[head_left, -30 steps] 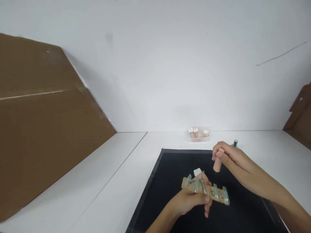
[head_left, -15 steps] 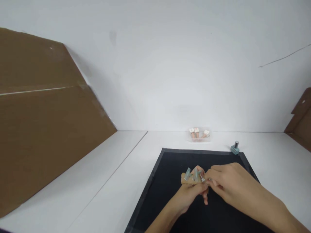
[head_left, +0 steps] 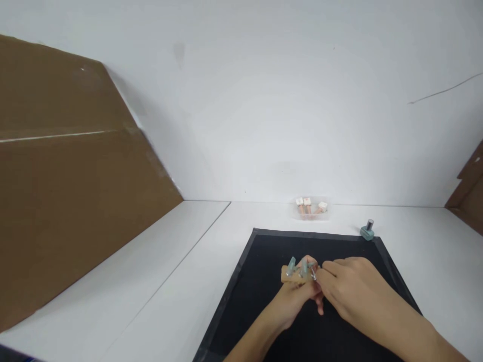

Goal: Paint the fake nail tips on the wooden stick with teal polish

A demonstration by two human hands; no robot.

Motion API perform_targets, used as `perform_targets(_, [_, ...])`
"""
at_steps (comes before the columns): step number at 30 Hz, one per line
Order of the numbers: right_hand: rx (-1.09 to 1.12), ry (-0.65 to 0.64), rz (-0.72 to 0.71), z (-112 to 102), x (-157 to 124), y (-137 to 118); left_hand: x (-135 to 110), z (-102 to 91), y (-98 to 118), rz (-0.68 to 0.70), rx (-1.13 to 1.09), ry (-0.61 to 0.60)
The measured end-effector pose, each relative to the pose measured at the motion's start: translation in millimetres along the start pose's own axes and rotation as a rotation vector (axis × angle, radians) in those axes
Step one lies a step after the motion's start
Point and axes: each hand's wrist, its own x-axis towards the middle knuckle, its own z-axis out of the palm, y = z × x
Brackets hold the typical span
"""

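Observation:
My left hand (head_left: 292, 300) holds a small tan strip (head_left: 293, 274) with pale green nail tips on it, above the black mat (head_left: 256, 301). My right hand (head_left: 349, 289) lies over the strip's right half, fingers closed in a pinch at one of the tips. What the right fingers hold is hidden; a thin silvery part shows at their tips. A small teal nail polish bottle (head_left: 367, 231) with a silver cap stands just past the mat's far right corner.
A clear tray (head_left: 311, 208) with several small white-capped pink items sits at the back by the white wall. Brown cardboard (head_left: 64, 191) leans along the left side. More cardboard (head_left: 470, 191) is at the far right edge.
My right hand came down from above the mat, where it held a pinkish cap, and now covers the strip's right half. The teal bottle is uncovered behind it.

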Motion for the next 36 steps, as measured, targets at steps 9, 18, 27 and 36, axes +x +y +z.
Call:
perform_targets(9, [0.029,-0.026,-0.001,-6.0,1.3,-1.4,-1.3,-0.6,2.8,0.004,0.014,-0.05])
perform_targets(18, [0.008,-0.118,0.012,-7.4,3.5,-4.0,-1.5,-5.5,-0.4,0.057,-0.133,-0.151])
perform_targets(27, [-0.021,-0.109,0.014,-6.1,2.4,-3.8,1.7,-5.6,-1.8,0.077,-0.167,-0.198])
perform_targets(36, [-0.051,-0.047,-0.004,0.8,0.6,-6.0,1.1,-5.3,4.4,0.065,-0.189,-0.169])
